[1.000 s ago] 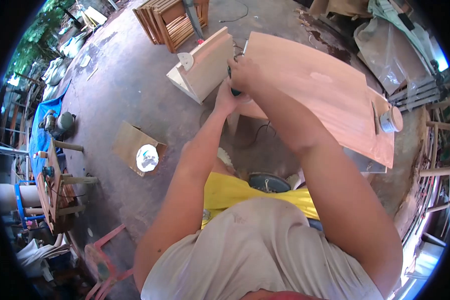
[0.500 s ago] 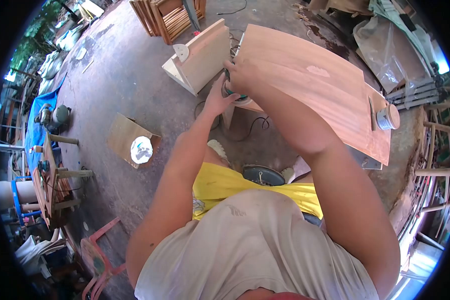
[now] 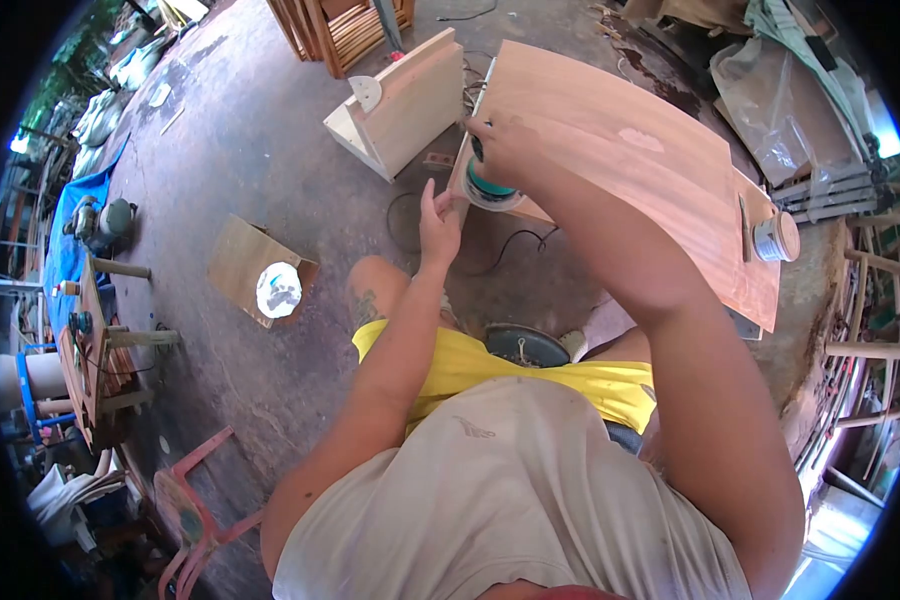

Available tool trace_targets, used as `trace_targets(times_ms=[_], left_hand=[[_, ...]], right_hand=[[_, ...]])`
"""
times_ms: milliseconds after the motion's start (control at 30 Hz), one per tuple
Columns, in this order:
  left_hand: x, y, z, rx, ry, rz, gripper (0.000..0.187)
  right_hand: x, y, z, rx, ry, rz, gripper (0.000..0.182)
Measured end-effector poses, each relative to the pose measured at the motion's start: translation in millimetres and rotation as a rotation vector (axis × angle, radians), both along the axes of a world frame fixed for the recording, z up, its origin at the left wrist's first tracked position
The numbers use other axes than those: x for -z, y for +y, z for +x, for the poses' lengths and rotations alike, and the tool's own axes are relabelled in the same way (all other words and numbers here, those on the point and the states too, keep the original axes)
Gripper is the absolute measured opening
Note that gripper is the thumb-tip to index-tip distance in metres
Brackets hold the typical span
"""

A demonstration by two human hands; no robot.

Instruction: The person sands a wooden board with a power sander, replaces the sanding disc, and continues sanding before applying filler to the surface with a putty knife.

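Note:
My right hand (image 3: 510, 152) is wrapped over the top of a green and black power sander (image 3: 487, 187) at the near left corner of a reddish wooden panel (image 3: 600, 175). The sander's round base overlaps the panel's edge in this view. Just left of it, my left hand (image 3: 438, 228) has its fingers apart, with the fingertips right at the panel's edge and nothing in the palm. A dark cord (image 3: 510, 250) hangs below the corner. A pale wooden box-like piece (image 3: 405, 110) stands on the floor beyond my left hand.
At the panel's right end are a can (image 3: 773, 238) and a dark flat strip (image 3: 744, 228). To the left on the floor lies a board with a shiny white round item (image 3: 279, 290). A red chair (image 3: 195, 505) stands at lower left; stacked wooden frames (image 3: 335, 30) are at the back.
My left hand has come off the sander and moved down and back to the panel's edge. My right hand has shifted slightly right with the sander.

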State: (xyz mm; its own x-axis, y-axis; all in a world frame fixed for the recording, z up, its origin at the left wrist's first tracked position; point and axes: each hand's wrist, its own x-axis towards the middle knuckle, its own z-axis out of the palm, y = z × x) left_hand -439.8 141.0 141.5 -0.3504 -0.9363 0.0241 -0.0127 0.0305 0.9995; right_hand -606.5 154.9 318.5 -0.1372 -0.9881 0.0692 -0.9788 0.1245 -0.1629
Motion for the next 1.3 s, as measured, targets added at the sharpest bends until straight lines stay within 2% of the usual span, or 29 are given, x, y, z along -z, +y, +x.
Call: trace_targets(times_ms=[100,167,267,333,400,533,633,667,733,833,867,933,1067,1133,1200,1300], left_hand=[[-3,1,9,0.062,-0.035,-0.01,0.079],[-14,4,10,0.108,0.099,0.14,0.082],[-7,0,11,0.087,0.134,0.167,0.084],[-24,2,13,0.075,0.221,0.228,0.079],[-37,6,16,0.014,0.42,0.523,0.07],[-21,-4,13,-0.07,0.465,0.543,0.07],[-18,-20,4,0.046,0.289,-0.104,0.077],[-20,-26,2,0.053,0.287,-0.104,0.077],[-73,-25,1,0.239,-0.052,-0.376,0.089],[-43,-54,-33,0.303,-0.129,-0.449,0.087],[-42,-54,-42,0.298,-0.127,-0.46,0.087],[-43,-41,-57,0.087,-0.264,-0.75,0.077],[-58,-9,-81,0.085,-0.106,-0.7,0.07],[-53,8,-92,0.143,-0.086,-0.435,0.062],[-54,20,-103,0.127,-0.119,-0.427,0.057],[-63,34,-119,0.143,-0.149,-0.441,0.051]], right_hand=[[1,17,-7,-0.012,0.0,0.057,0.058],[7,27,-9,-0.04,0.032,0.016,0.055],[6,17,1,-0.065,0.05,-0.016,0.054],[7,6,8,-0.058,0.036,0.003,0.055],[14,-8,17,-0.061,0.0,0.029,0.058],[-8,-16,37,-0.009,-0.016,0.142,0.057],[-9,-23,38,0.001,0.008,0.082,0.055],[-5,-27,36,-0.001,-0.009,0.067,0.054],[0,-27,31,-0.005,-0.031,0.06,0.054],[-1,-24,25,0.013,-0.013,0.022,0.054],[4,-25,19,0.002,-0.009,0.043,0.053],[7,-20,11,-0.009,-0.004,0.067,0.052],[7,10,-10,0.026,-0.021,0.023,0.05],[10,30,-20,0.027,-0.034,0.047,0.05],[8,47,-32,0.012,-0.016,-0.024,0.048],[6,65,-49,0.061,-0.041,0.004,0.046]])
